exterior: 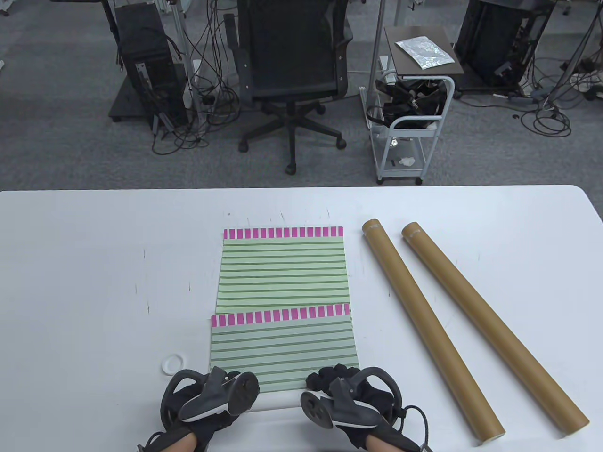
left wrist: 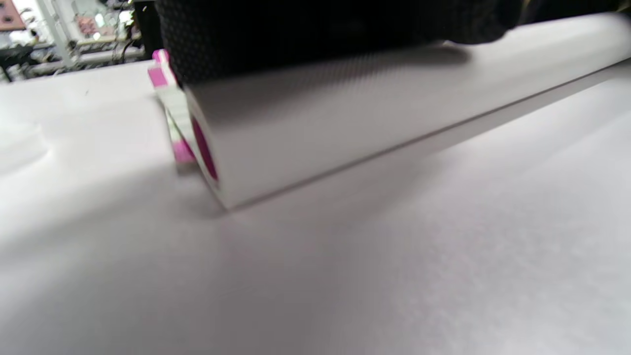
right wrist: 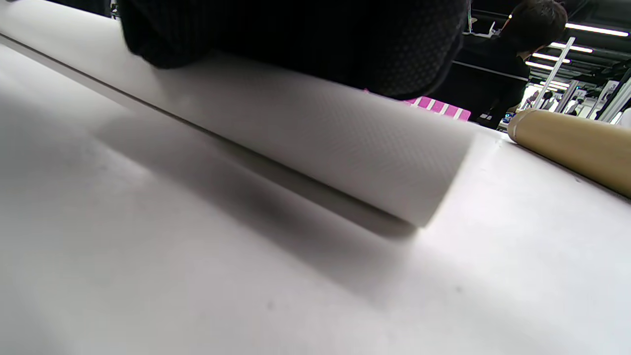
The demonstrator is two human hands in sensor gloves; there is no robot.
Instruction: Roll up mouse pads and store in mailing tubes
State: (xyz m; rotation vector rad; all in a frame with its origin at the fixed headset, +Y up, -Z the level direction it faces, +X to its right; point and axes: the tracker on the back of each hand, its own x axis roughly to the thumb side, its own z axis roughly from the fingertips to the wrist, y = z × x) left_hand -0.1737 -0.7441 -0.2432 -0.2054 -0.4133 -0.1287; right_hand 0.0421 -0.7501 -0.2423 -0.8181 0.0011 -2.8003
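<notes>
Two green-striped mouse pads with magenta end bands lie mid-table, the far pad [exterior: 282,268] flat. The near pad [exterior: 282,346] has its closest edge curled into a white roll [exterior: 278,400], underside out. My left hand [exterior: 221,381] sits on the roll's left end and my right hand [exterior: 330,379] on its right end, fingers curled over the top. In the wrist views the left glove [left wrist: 305,29] and right glove [right wrist: 296,34] lie on the roll [left wrist: 369,113] [right wrist: 320,133]. Two brown mailing tubes [exterior: 428,325] [exterior: 490,320] lie slanted to the right.
A small white ring-shaped cap [exterior: 173,364] lies left of the near pad. The nearer tube [right wrist: 577,143] shows just beyond the roll's right end. Past the table's far edge stand an office chair [exterior: 292,56] and a white cart [exterior: 410,117].
</notes>
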